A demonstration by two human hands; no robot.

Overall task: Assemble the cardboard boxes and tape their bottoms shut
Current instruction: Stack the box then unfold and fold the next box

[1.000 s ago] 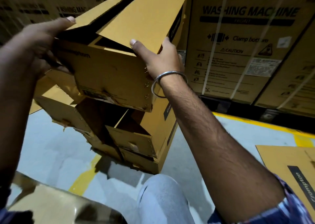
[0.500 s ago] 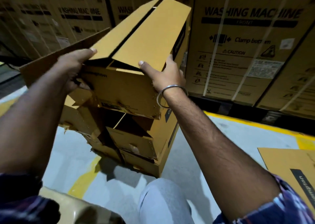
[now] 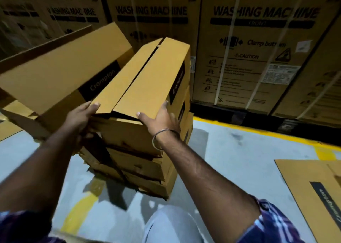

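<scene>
1. Two hands held one assembled cardboard box (image 3: 147, 80) atop a stack of boxes (image 3: 140, 165) on the grey floor (image 3: 230, 150).
2. Far left: a long carton (image 3: 60, 72) marked "Crompton" lay tilted beside the stack.
3. Left hand (image 3: 81, 117): thumb pressed along the box's near top edge, remaining fingers curled under its left side, gripping it.
4. Centre: the box's two top flaps met along a narrow seam; no tape was discernible.
5. Right hand (image 3: 158, 117): fingers spread and nearly straight, flat against the box's right near corner; a metal bangle (image 3: 164, 137) circled the wrist.
6. Right: a flattened carton (image 3: 310, 187) lay on the floor; strapped washing-machine cartons (image 3: 258, 48) stood behind.
</scene>
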